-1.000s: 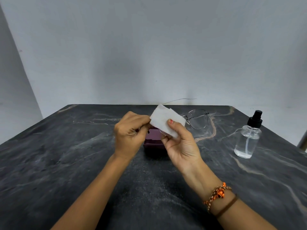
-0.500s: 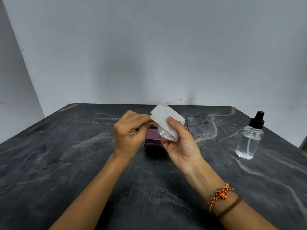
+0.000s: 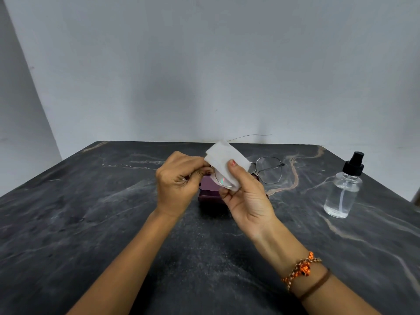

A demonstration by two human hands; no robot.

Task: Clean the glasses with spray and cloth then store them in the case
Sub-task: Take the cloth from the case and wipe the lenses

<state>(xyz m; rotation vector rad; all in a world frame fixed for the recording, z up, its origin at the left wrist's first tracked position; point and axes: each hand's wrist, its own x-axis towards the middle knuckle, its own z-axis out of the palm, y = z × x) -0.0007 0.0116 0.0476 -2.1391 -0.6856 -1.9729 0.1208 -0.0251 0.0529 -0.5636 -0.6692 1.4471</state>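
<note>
Glasses [image 3: 269, 170], one pair, gripped by left hand [image 3: 179, 180]; right hand [image 3: 246, 196] pinches one cloth [image 3: 223, 156] on a lens. One case [image 3: 208, 192] beneath them, one spray bottle [image 3: 344, 189] right of the right hand.

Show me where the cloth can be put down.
Bare table left of the left hand, and between the right hand and spray bottle. Crowded mid-table: case, glasses, cloth.
</note>
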